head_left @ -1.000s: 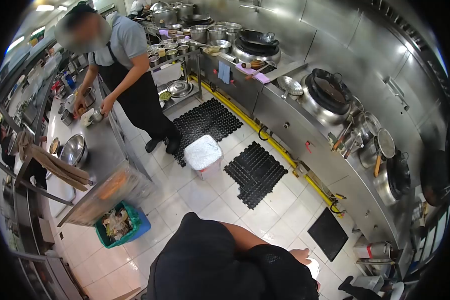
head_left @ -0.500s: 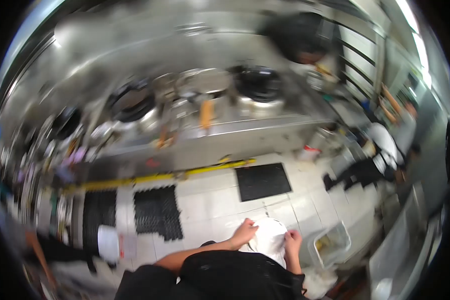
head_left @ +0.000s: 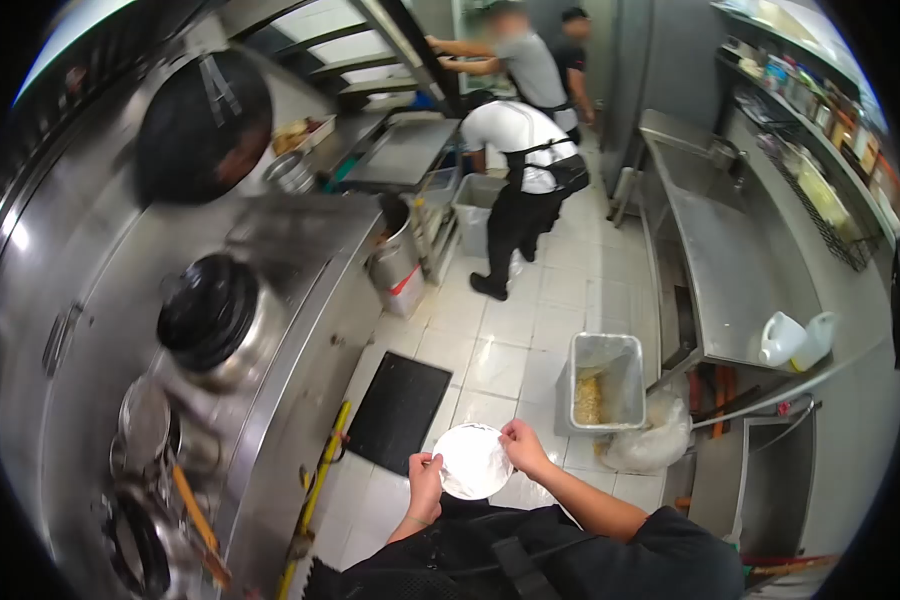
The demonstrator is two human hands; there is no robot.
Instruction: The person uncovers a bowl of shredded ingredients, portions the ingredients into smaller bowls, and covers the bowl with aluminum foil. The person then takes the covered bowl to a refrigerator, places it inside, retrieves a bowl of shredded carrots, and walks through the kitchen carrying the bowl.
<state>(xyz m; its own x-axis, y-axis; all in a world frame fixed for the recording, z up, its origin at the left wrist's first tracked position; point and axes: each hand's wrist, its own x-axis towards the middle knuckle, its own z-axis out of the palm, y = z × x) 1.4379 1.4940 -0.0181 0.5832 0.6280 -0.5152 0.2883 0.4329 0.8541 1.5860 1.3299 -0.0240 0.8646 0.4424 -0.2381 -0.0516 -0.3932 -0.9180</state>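
A round white object (head_left: 473, 461), like a plate or a covered bowl, is held in front of my body. My left hand (head_left: 425, 484) pinches its left edge. At its upper right edge, my right hand (head_left: 523, 447) grips the rim with fingers closed. The round face looks slightly wrinkled and is overexposed, so its material is hard to make out.
A black mat (head_left: 400, 410) lies on the floor. A grey bin (head_left: 637, 385) with yellowish contents stands ahead right beside a plastic bag (head_left: 652, 440). The steel stove counter (head_left: 300, 300) runs along the left. A person in white (head_left: 535, 150) bends over farther ahead.
The view has swung right, from the co-worker and stoves to the steel table and bins. Both hands, with the white round object, now show fully in front of my body.
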